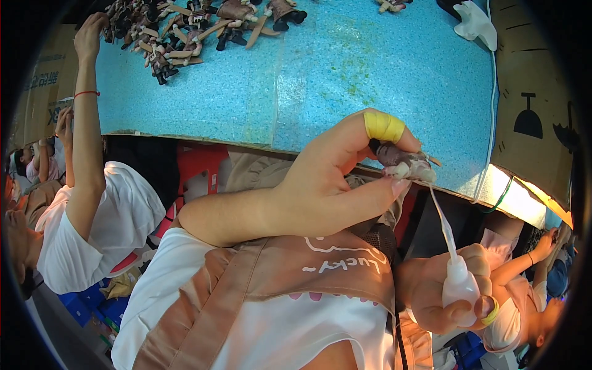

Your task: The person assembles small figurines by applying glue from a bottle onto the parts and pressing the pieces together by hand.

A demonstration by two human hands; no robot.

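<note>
My left hand (336, 176), with yellow tape round one finger, pinches a small doll figurine (401, 160) between thumb and fingers at the table's front edge. The figurine has a dark brownish upper part and pale parts. Lower on the right, my right hand (425, 290) wraps round a small white squeeze bottle (459, 287) with a long thin nozzle. The nozzle points up toward the figurine, its tip at or very near the pale end by my left thumb; whether they touch I cannot tell. A yellow band also circles a right finger.
A blue speckled tabletop (296, 80) lies ahead, with a heap of similar figurines (185, 37) at far left. A white cable (493, 111) runs down its right side beside a cardboard box (530, 111). A co-worker's arm (86, 135) reaches to the heap; another person (518, 296) sits at right.
</note>
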